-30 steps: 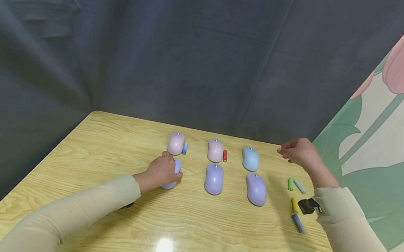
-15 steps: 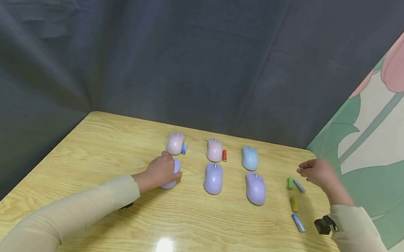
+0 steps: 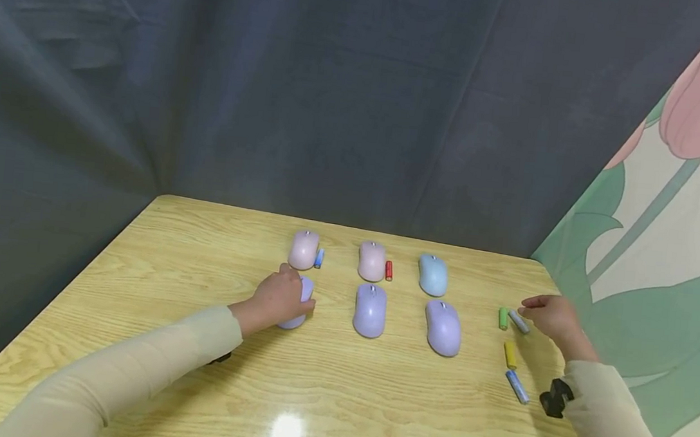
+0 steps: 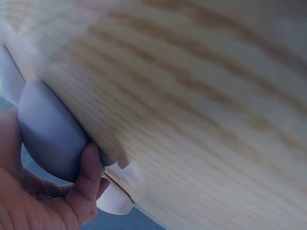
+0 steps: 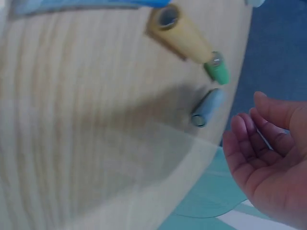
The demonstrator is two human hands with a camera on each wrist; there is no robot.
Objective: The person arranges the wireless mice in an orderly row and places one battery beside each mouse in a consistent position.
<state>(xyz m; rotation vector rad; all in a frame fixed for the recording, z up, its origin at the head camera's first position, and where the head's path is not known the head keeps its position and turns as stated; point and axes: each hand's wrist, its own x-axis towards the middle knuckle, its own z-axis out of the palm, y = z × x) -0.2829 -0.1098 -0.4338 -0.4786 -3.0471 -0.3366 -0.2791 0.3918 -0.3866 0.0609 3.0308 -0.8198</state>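
One dark curtain [image 3: 336, 92]: spans the background.
Worktop [image 3: 203, 393]: wood-grained, carrying mice and batteries.
Flowered wall [image 3: 693, 228]: along the right side.
Left arm [image 3: 137, 359]: sleeved, stretching forward and inward from the lower left.
Right arm [image 3: 616, 422]: sleeved, slanting forward and inward from the lower right.
Left grip [image 3: 277, 297]: back of the hand upward, clamped round the front-left purple mouse [image 4: 52, 132], thumb along its right side.
Right grip [image 3: 552, 317]: fingers loosely bent, thumb-tip and fingertips apart, above the worktop and near the grey battery [image 3: 518, 322].
Front mice: two more purple ones, middle [image 3: 369, 312] and right [image 3: 443, 329].
Back mice: pinkish left [image 3: 304, 250], pinkish middle [image 3: 372, 262], light blue right [image 3: 433, 276].
Right-hand batteries: green [image 3: 503, 319] beside the grey, then yellow [image 3: 510, 355] and blue [image 3: 517, 387] nearer the person.
Back-row batteries: a blue [image 3: 319, 259] and a red [image 3: 389, 271], each just right of a pinkish mouse.
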